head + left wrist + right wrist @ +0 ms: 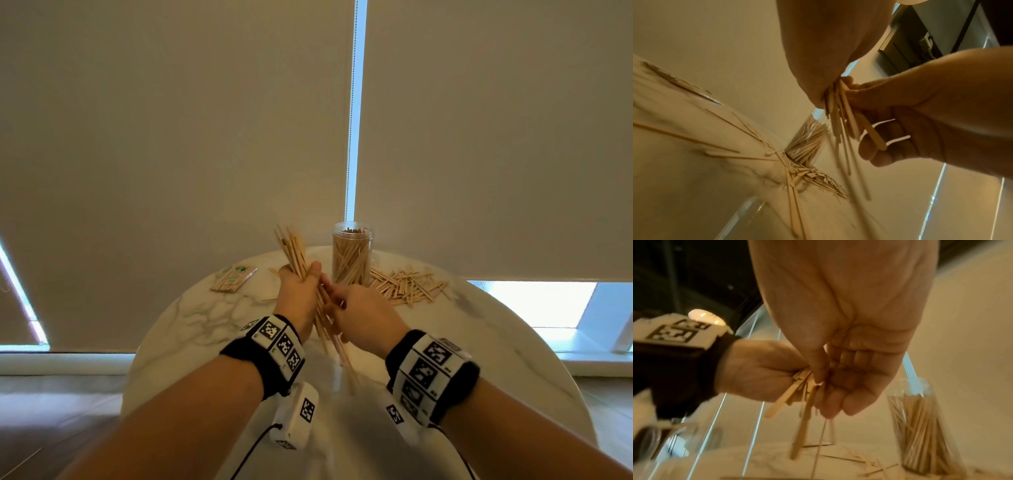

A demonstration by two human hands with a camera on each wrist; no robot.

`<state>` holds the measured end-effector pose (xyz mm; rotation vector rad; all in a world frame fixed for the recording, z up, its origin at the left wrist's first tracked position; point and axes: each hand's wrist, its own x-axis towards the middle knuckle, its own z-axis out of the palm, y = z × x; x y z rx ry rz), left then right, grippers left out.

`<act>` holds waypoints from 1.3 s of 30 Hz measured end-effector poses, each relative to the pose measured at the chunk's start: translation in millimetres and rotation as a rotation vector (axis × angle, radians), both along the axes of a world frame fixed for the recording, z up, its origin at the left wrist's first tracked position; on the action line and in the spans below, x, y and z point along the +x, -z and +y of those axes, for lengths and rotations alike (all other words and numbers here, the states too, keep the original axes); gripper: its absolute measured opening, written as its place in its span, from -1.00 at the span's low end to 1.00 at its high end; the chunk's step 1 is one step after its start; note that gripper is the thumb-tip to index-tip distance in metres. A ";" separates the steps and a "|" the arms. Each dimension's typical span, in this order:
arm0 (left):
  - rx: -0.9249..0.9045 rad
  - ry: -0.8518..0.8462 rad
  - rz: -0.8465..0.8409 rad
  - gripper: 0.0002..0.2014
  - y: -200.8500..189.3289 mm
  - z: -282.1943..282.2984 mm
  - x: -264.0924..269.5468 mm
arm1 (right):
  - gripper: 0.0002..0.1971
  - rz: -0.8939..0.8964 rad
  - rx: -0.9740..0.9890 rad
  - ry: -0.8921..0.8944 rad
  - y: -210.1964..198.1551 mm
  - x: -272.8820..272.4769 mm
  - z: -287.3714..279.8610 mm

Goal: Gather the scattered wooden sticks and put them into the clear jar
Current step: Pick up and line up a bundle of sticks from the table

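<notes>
A bundle of thin wooden sticks is gripped in the fist of my left hand, above the round marble table. The sticks fan out above the fist and slant down below it. My right hand curls its fingers round the lower ends of the bundle, thumb pinching them. The clear jar stands upright just behind both hands, packed nearly full of sticks. A scattered pile of sticks lies right of the jar. In the right wrist view my left hand clasps the sticks beside the jar.
A wrapped packet of sticks lies at the table's back left, with a few loose sticks near it. Window blinds hang right behind the table. A white tagged box on a cable hangs under my left wrist.
</notes>
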<state>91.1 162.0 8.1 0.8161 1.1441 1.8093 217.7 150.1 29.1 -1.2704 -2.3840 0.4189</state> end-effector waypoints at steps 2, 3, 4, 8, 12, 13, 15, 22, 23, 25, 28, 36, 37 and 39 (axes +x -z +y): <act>0.039 -0.012 0.008 -0.88 0.0 0.9 -5.7 | -0.62 -0.068 0.034 0.005 0.5 1.5 -1.9; 0.058 -0.018 0.017 -0.90 -0.5 1.6 -8.4 | -0.56 -0.084 -0.009 -0.004 1.7 3.6 -3.0; 0.072 -0.043 0.027 -0.88 -2.7 1.7 -10.3 | -0.50 -0.091 -0.089 -0.025 3.6 5.6 -4.8; 0.115 -0.105 -0.060 -0.89 -10.3 5.0 -14.3 | -0.52 -0.167 -0.322 -0.071 20.4 7.9 -7.4; 0.126 -0.011 -0.052 -0.85 -7.4 -1.2 -8.3 | -0.85 0.176 -0.442 -0.078 24.4 7.9 -7.1; 0.120 0.015 -0.056 -0.83 -5.7 -3.0 -6.6 | -0.85 0.206 -0.434 -0.081 21.2 7.5 -8.0; 0.109 0.068 -0.086 -0.80 -4.8 -5.4 -2.8 | -0.87 0.178 -0.417 -0.094 18.5 6.6 -7.4; 0.128 0.119 -0.117 -0.79 -11.5 -10.1 8.6 | -0.72 0.164 -0.570 -0.166 16.2 7.4 -9.8; 0.116 0.150 -0.092 -0.77 -10.4 -11.4 11.0 | -0.70 0.225 -0.552 -0.156 17.3 6.3 -10.8; 0.077 0.199 -0.021 -0.70 -9.7 -14.8 12.1 | -0.70 0.235 -0.473 -0.164 21.7 6.2 -11.5; 0.018 0.238 0.149 -0.64 -9.1 -19.7 2.7 | -0.72 -0.010 -0.334 -0.143 20.3 13.1 -4.3; -0.119 0.334 0.709 -0.67 0.9 -35.2 -8.7 | -0.55 0.723 0.006 0.192 -57.9 27.2 22.1; -0.122 0.350 0.730 -0.68 1.5 -34.4 -5.9 | -0.55 0.624 -0.015 0.129 -58.2 22.5 23.0; -0.140 0.363 0.766 -0.71 1.0 -32.1 1.6 | -0.54 0.367 -0.140 0.020 -50.4 11.9 22.2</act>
